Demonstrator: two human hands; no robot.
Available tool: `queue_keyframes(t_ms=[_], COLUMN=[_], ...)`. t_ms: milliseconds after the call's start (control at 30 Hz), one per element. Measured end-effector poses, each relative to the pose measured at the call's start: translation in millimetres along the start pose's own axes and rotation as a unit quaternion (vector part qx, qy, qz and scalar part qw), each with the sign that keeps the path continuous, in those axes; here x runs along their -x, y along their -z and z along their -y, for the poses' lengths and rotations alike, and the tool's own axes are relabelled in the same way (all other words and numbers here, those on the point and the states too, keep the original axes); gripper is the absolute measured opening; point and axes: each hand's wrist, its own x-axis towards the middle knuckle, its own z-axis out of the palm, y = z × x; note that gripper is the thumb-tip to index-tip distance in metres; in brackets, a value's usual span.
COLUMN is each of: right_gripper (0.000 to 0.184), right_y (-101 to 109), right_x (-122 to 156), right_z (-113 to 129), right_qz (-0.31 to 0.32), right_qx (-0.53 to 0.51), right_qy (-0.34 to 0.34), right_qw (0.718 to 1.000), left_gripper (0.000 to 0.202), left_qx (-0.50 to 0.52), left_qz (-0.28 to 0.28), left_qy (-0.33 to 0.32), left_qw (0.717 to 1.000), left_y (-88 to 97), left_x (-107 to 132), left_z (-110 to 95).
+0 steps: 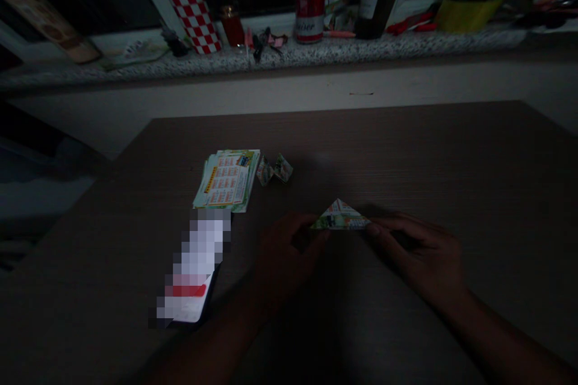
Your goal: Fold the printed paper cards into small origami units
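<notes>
A small printed paper folded into a triangle point(339, 216) is held above the dark wooden table, its point facing away from me. My left hand point(291, 246) pinches its left corner between thumb and fingers. At the right corner, my right hand point(422, 249) grips it the same way. Beyond my left hand lie small folded paper pieces point(283, 169), next to a stack of printed sheets point(228, 179). Nearer to me on the left is a phone point(194, 271) with a lit, partly blurred screen.
Behind the table point(451, 150) runs a speckled stone windowsill point(271, 60). On it stand a red drink can point(309, 12), a dark bottle point(371, 6), a red-and-white checkered tube point(192, 15), a yellow container point(467, 15) and small clutter. The room is dim.
</notes>
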Motion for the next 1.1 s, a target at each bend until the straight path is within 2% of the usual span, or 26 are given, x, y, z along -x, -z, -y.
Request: queue_keyframes(t_ms=[433, 667, 933, 1100], right_gripper=[0.006, 0.007, 0.009, 0.007], right_y=[0, 0, -2, -1], right_x=[-1, -2, -1, -3], right_z=[2, 3, 6, 10], right_qz=[0.000, 0.002, -0.004, 0.023], right_qx=[0.002, 0.003, 0.005, -0.020], right_qy=[0.007, 0.020, 0.031, 0.066], right_qw=[1.000, 1.000, 0.999, 0.997], left_gripper=[0.014, 0.012, 0.011, 0.012], left_qx=[-0.017, -0.035, -0.062, -0.076], left_qz=[0.021, 0.018, 0.022, 0.019], left_qy=[-0.005, -0.045, -0.094, -0.128], left_qw=[1.000, 0.998, 0.993, 0.989], left_y=[-5.1, -9.2, -12.4, -14.8], left_x=[3, 6, 8, 9], left_z=[1, 5, 0, -2])
